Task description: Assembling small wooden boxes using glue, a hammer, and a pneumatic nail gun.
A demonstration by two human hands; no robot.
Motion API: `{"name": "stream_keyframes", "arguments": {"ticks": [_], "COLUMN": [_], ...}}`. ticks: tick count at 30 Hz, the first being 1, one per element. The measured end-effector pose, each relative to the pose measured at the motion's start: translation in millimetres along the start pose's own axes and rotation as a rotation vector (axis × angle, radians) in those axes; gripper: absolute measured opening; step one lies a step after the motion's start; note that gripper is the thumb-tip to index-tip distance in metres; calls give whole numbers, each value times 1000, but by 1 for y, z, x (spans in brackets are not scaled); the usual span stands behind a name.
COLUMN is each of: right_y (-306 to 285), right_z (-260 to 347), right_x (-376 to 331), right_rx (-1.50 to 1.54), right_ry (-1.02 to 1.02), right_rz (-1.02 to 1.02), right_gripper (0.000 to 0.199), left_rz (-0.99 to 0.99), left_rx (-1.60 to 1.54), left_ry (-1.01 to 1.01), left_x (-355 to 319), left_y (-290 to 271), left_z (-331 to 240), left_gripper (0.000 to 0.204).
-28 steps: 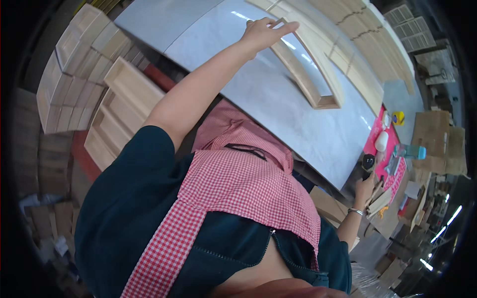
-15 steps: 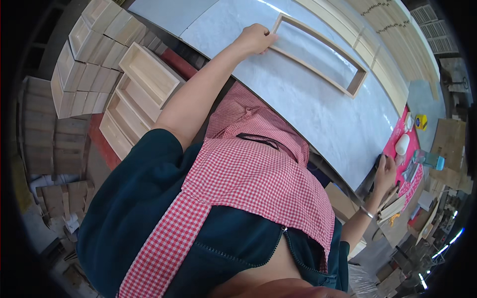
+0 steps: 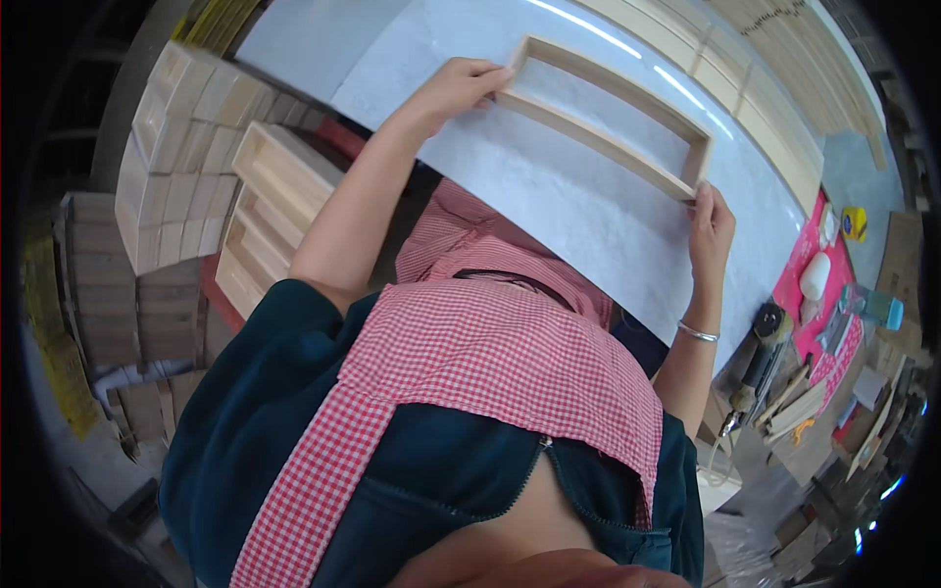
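A long, narrow rectangular wooden frame [image 3: 594,142], open through its middle, rests on the pale, glossy tabletop [image 3: 578,211]. My left hand [image 3: 453,95] pinches its left end between thumb and fingers. At the opposite end, my right hand [image 3: 713,218] has its fingers closed on the near right corner. To the right of that wrist, a dark tool with a round black head [image 3: 769,321] and a metal fitting at its lower end sits by the table edge.
Stacked wooden boxes [image 3: 172,147] and open trays [image 3: 260,235] stand to my left. Long wooden strips [image 3: 725,73] lie along the far side. On the right are a pink cloth [image 3: 810,250], a white bottle [image 3: 815,276], a yellow container [image 3: 854,223] and a clear jar [image 3: 872,306].
My right hand has left the dark tool by the table's right edge and moved up and left to the frame's near right corner. My left hand keeps hold of the left end.
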State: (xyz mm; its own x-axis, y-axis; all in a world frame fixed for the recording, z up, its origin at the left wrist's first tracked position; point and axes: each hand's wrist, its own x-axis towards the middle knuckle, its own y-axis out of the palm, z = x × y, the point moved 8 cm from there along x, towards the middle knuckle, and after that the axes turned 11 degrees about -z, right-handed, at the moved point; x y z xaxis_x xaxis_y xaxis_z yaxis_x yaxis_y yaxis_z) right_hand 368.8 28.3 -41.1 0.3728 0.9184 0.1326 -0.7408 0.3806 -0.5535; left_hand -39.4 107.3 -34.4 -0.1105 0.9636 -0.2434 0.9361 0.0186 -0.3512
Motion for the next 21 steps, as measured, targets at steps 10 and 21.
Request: {"name": "stream_keyframes", "arguments": {"ticks": [10, 21], "right_y": [-231, -303], "right_z": [-143, -255], "right_x": [123, 136], "right_rx": [-997, -1008], "right_ry": [55, 468], "right_rz": [-662, -371], "right_gripper": [66, 78], "left_rz": [-163, -299], "left_rx": [-127, 581], "left_ry": [-32, 1093], "left_x": [-13, -87], "left_y": [-20, 50], "left_z": [11, -70], "left_gripper": [37, 39]}}
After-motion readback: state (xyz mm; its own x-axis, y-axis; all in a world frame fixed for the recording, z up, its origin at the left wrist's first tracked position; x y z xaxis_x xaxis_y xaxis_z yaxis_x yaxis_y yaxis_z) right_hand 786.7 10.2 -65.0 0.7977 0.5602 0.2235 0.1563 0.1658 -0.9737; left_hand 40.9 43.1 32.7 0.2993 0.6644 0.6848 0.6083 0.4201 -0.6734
